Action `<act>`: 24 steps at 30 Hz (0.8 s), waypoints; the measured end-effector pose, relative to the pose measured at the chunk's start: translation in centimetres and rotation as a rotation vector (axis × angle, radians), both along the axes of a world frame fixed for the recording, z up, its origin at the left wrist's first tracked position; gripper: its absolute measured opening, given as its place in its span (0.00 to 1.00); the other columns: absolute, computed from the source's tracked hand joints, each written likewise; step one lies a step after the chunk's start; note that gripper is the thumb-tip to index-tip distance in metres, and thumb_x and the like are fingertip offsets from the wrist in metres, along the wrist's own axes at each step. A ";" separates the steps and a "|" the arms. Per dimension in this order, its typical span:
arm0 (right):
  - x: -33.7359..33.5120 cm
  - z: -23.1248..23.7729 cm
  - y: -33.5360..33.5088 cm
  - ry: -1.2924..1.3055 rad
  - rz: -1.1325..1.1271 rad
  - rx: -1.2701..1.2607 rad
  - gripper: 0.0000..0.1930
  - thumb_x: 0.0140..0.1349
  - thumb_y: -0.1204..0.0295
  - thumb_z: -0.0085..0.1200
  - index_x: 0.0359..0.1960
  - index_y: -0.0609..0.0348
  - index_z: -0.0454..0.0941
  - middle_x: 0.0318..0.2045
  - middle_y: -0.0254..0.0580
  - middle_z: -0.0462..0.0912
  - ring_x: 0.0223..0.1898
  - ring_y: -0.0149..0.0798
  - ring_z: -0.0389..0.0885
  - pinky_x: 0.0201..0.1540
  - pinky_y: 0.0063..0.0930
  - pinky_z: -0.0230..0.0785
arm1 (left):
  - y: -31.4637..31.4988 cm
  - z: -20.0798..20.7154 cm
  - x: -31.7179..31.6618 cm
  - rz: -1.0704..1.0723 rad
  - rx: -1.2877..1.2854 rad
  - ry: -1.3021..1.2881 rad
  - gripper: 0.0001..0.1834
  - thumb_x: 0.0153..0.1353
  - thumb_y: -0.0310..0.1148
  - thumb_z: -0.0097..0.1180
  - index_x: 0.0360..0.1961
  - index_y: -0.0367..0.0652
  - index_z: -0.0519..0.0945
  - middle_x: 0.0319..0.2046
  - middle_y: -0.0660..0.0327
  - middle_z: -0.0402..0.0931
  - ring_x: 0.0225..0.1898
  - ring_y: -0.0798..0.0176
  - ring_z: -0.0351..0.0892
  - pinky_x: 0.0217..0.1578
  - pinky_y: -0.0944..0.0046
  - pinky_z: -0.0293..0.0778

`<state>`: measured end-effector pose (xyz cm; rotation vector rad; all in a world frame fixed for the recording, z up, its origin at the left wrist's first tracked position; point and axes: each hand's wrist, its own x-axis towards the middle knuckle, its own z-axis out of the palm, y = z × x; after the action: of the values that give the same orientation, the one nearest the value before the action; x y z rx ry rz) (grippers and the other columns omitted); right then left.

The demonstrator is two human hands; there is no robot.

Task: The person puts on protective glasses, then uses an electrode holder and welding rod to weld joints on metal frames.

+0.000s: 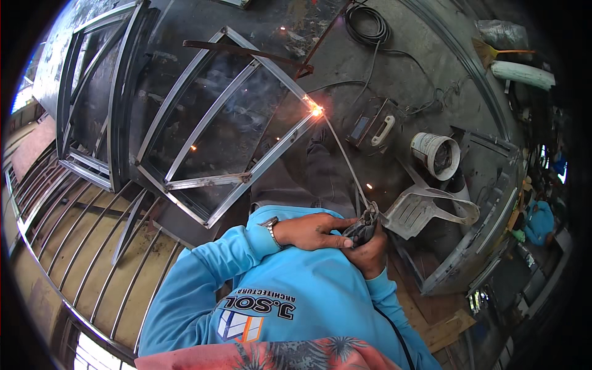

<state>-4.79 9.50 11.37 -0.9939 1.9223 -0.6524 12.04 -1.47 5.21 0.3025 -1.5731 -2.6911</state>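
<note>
A dark, worn welding electrode holder (361, 230) is gripped in my right hand (369, 254), close to my belly. My left hand (313, 230), with a metal watch (271, 227) at the wrist, has its fingers pressed against the same holder from the left. From it a long thin welding rod (344, 153) slants up and away. Its far tip meets the right corner of a silver metal frame (264, 168), where a bright orange arc (316, 111) glows and sparks fly. The frame lies tilted, with an inner bar (213, 117) across it and smoke over its middle.
A second metal frame (116, 92) leans at the left, above curved railing bars (92, 262). A rusty flat bar (246, 53) crosses the first frame's far corner. To the right are a box with a white handle (383, 131), a bucket (453, 161), a slotted grey plastic piece (410, 216) and coiled cable (385, 32).
</note>
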 end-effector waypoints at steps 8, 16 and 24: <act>-0.3 0.1 -0.6 0.107 0.082 0.053 0.32 0.41 0.56 0.78 0.43 0.60 0.75 0.32 0.46 0.83 0.33 0.43 0.86 0.37 0.35 0.79 | 0.0 0.0 0.0 0.016 0.029 0.002 0.38 0.71 0.53 0.52 0.69 0.34 0.65 0.50 0.41 0.80 0.51 0.48 0.82 0.52 0.56 0.74; -0.4 0.0 -0.8 0.122 0.103 0.014 0.31 0.43 0.54 0.76 0.41 0.60 0.74 0.28 0.49 0.83 0.31 0.49 0.88 0.32 0.40 0.78 | -0.2 0.1 0.0 0.006 0.059 -0.005 0.37 0.71 0.55 0.52 0.68 0.34 0.67 0.53 0.42 0.79 0.54 0.49 0.81 0.54 0.56 0.73; -0.5 -0.3 -1.0 0.149 0.139 -0.017 0.30 0.43 0.54 0.75 0.40 0.61 0.74 0.28 0.50 0.83 0.31 0.53 0.87 0.31 0.41 0.78 | 0.2 -0.3 0.0 0.027 0.090 0.004 0.36 0.71 0.54 0.52 0.67 0.34 0.69 0.53 0.43 0.80 0.54 0.51 0.80 0.55 0.56 0.73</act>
<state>-5.32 8.54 11.06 -1.2041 1.9572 -0.5286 12.05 -1.32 4.91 0.3162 -1.4391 -2.7450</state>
